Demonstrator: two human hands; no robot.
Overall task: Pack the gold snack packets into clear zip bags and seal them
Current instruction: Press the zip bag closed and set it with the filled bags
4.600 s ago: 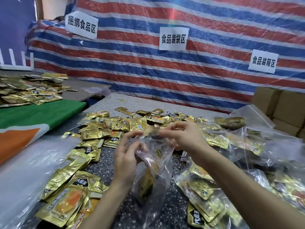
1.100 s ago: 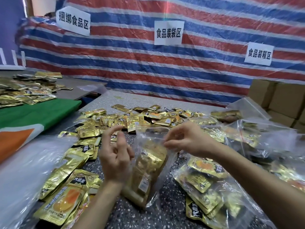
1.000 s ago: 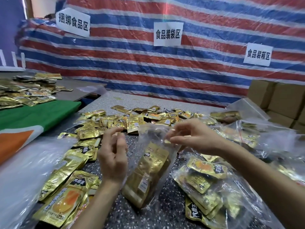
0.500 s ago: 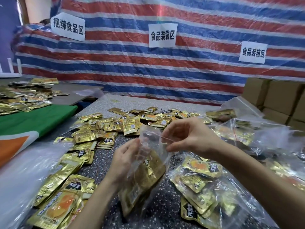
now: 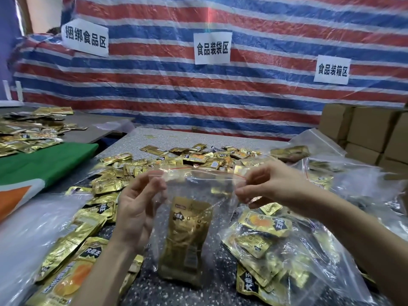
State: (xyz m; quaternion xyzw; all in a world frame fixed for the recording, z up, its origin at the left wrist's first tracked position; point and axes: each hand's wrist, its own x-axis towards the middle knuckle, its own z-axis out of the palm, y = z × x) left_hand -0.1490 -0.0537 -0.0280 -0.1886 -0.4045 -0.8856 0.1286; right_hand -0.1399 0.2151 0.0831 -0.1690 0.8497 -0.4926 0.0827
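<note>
A: So, where does the bag sit against the hands?

B: Over the speckled table point(image 5: 220, 138), in the centre of the frame, the clear zip bag point(image 5: 198, 193) hangs between them. The left hand point(image 5: 136, 208) pinches its upper left corner and the right hand point(image 5: 271, 184) pinches its upper right corner. Neither is nearer; each holds one end.

A: And which way does it point?

B: Mouth up, bottom toward the lower edge of the frame, on or just above the table. The gold snack packets point(image 5: 187, 235) inside stand on end, long axis up and down, leaning slightly.

A: The seal?

B: The zip strip point(image 5: 198, 170), marked by a red line, runs left to right, pulled taut between the two pinches. I judge the sealing move must travel along that line. Glare hides whether it is already pressed closed; possibly it is in part.
</note>
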